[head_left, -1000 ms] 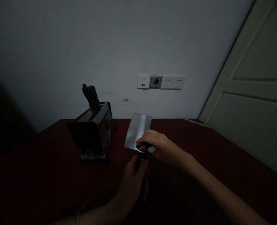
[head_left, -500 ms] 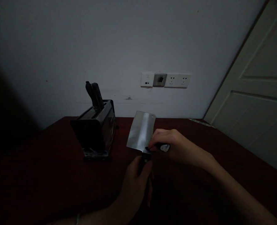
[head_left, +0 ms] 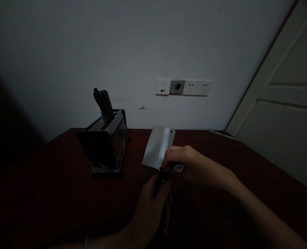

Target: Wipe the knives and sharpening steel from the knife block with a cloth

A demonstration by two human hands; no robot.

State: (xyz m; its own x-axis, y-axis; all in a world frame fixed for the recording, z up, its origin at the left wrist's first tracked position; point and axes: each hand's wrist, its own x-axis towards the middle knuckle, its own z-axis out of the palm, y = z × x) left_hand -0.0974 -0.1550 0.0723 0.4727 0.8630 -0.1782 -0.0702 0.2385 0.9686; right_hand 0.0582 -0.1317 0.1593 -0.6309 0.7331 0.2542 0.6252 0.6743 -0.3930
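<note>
A cleaver (head_left: 157, 147) with a broad steel blade points away from me, a small hole in its far right corner. My left hand (head_left: 153, 200) is closed around its black handle. Just above, my right hand (head_left: 183, 157) is closed on a dark object (head_left: 178, 167) with a whitish oval end. Most of that object is hidden by the fingers, so its kind is unclear. The right fingers lie over the near right part of the blade, close to where it joins the handle. The near side of the scene is very dark.
Left of the cleaver stands a knife block (head_left: 101, 148) with black-handled knives (head_left: 104, 103) in its top. Behind the dark red table (head_left: 207, 141) is a wall with sockets and a switch (head_left: 177, 87). A white panelled door (head_left: 285, 103) is at the right.
My right hand has shifted slightly left and down, covering more of the blade's base. The cleaver has moved a little to the right and down with my left hand.
</note>
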